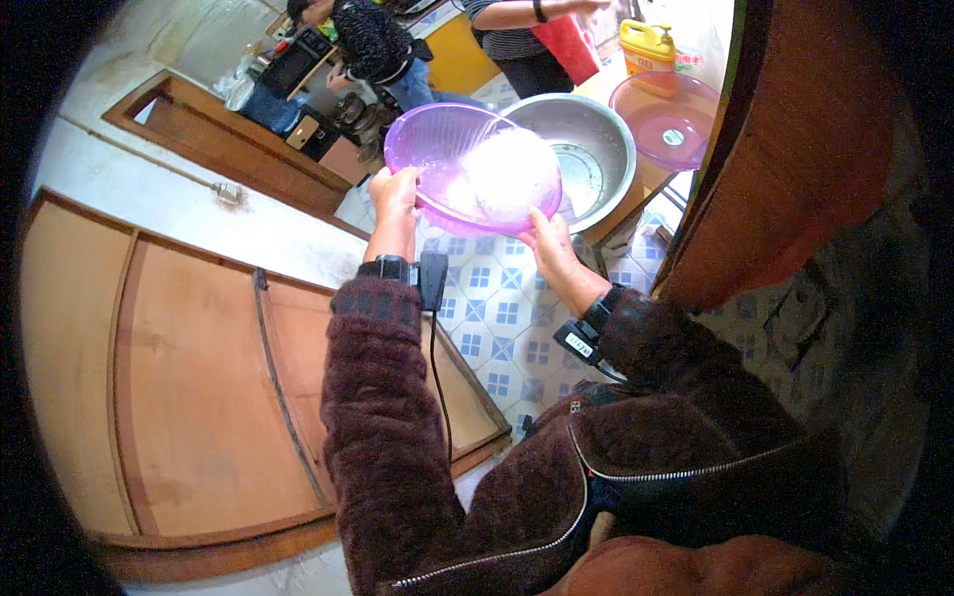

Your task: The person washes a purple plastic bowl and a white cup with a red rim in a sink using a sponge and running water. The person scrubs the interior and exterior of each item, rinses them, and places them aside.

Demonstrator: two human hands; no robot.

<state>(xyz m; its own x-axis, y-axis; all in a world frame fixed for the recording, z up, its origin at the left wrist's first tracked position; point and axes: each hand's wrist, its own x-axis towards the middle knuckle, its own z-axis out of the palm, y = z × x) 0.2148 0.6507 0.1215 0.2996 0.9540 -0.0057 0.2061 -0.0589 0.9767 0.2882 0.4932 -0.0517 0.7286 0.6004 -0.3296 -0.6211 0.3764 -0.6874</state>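
A translucent purple plastic basin is held up in front of me by its rim. My left hand grips its left side, and my right hand grips the near right edge. Inside rests a bright white mass, heaped toward the right and too overexposed for me to tell what it is. Just behind the basin, a wide metal basin stands on a wooden table, partly hidden by the purple one. Wet-looking residue marks its bottom.
A pink translucent basin and a yellow plastic jug stand farther right on the table. Two people are beyond. A wooden door lies left, a dark reddish-brown panel right. Tiled floor spreads below.
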